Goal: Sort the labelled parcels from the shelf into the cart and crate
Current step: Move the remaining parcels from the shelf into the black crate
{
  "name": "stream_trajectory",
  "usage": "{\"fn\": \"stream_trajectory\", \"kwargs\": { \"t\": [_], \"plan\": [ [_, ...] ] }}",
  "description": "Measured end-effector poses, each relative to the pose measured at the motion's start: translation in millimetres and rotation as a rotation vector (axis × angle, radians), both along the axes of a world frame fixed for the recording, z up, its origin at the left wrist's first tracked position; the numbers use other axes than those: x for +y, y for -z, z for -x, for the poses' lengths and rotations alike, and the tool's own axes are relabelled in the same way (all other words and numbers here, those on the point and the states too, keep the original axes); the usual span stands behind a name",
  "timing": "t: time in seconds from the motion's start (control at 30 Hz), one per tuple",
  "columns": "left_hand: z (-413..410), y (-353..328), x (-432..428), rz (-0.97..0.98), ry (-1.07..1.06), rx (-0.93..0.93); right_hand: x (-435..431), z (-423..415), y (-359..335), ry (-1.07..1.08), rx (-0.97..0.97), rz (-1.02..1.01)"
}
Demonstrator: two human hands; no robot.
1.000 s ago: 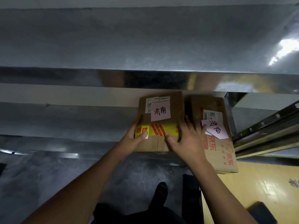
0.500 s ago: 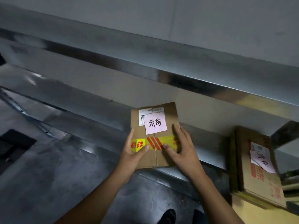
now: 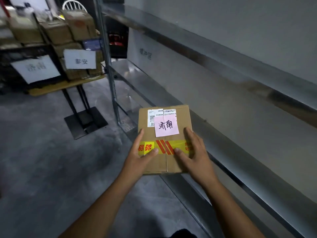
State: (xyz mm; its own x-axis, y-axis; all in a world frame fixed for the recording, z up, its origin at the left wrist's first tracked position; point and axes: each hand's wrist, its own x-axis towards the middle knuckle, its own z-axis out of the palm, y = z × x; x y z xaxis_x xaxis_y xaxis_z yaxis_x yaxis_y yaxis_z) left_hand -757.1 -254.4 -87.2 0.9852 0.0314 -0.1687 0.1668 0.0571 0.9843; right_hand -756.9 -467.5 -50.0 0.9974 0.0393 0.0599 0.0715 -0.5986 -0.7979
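I carry a brown cardboard parcel [image 3: 184, 117] in front of me, clear of the metal shelf [image 3: 240, 93] on my right. It bears a pink note with handwriting, a white shipping label and a yellow-and-red tape band. My left hand [image 3: 140, 157] grips its left edge with the thumb across the tape. My right hand [image 3: 193, 153] grips the right edge the same way. At the far left stand a black crate [image 3: 10, 74] and a wire cart [image 3: 101, 66], each with a white paper sign; the cart holds several brown boxes.
A grey concrete floor [image 3: 42, 169] spreads between me and the cart. A black stand with a flat base plate [image 3: 85, 121] sits beside the shelf's upright post [image 3: 109, 69]. More stacked boxes [image 3: 56, 30] sit at the top left.
I have turned left away from the shelf with the parcel in both hands. The second parcel on the shelf has left the view, and the cart and crate have come into sight.
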Motion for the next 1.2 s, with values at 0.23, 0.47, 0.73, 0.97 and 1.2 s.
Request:
{"fn": "stream_trajectory", "kwargs": {
  "t": [0.23, 0.47, 0.73, 0.97, 1.2],
  "plan": [
    [-16.4, -9.1, 108.5, 0.019, -0.214, 0.024, 110.9, -68.8, -2.2, -0.229, 0.019, 0.013],
    [-52.4, -13.9, 203.3, -0.123, -0.469, 0.088, 225.9, -153.0, 12.5, -0.395, 0.064, -0.095],
    [-121.3, -40.9, 294.2, -0.359, -0.613, 0.161, 334.8, -251.5, 14.3, -0.545, 0.131, -0.275],
    [-180.0, -53.8, 343.8, -0.391, -0.743, 0.084, 403.5, -325.8, 5.9, -0.643, 0.126, -0.294],
    [-228.6, -53.3, 404.1, -0.296, -0.808, 0.071, 469.6, -378.2, 0.8, -0.666, 0.160, -0.321]
  ]
}}
